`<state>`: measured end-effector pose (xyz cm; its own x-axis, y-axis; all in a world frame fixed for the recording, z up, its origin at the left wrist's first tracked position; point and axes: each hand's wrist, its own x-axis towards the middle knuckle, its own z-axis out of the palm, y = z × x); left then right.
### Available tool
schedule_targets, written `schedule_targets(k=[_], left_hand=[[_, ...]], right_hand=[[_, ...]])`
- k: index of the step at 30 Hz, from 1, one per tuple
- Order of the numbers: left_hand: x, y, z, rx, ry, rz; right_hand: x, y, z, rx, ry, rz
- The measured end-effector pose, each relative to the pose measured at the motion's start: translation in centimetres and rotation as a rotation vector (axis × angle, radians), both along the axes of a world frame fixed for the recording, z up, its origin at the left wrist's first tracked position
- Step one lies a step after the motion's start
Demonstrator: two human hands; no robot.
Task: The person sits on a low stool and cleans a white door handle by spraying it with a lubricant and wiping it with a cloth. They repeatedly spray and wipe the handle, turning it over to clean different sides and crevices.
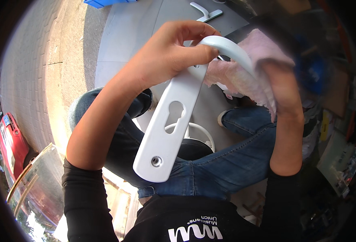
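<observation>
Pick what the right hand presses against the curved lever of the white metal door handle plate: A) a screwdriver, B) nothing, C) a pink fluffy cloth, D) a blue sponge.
C: the right hand holds a pink fluffy cloth against the lever of the white metal door handle plate, which the left hand grips.

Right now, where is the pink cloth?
In the head view, the pink cloth is upper right, in the right hand, against the lever of the white door handle.
</observation>
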<state>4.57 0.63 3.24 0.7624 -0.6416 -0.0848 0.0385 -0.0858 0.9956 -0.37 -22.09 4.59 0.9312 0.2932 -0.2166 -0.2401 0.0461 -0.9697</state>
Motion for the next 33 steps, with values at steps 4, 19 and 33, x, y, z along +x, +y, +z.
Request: schedule_targets(k=[4, 19, 33], left_hand=[[-0.02, -0.06, 0.10, -0.034, 0.028, -0.003], [-0.30, -0.51, -0.17, -0.050, -0.006, 0.075], [0.02, -0.06, 0.19, 0.000, 0.009, -0.030]], right_hand=[[-0.20, -0.23, -0.04, 0.045, 0.043, -0.047], [-0.34, -0.67, -0.20, 0.118, 0.100, -0.082], [-0.21, -1.05, -0.46, 0.177, 0.159, -0.063]])
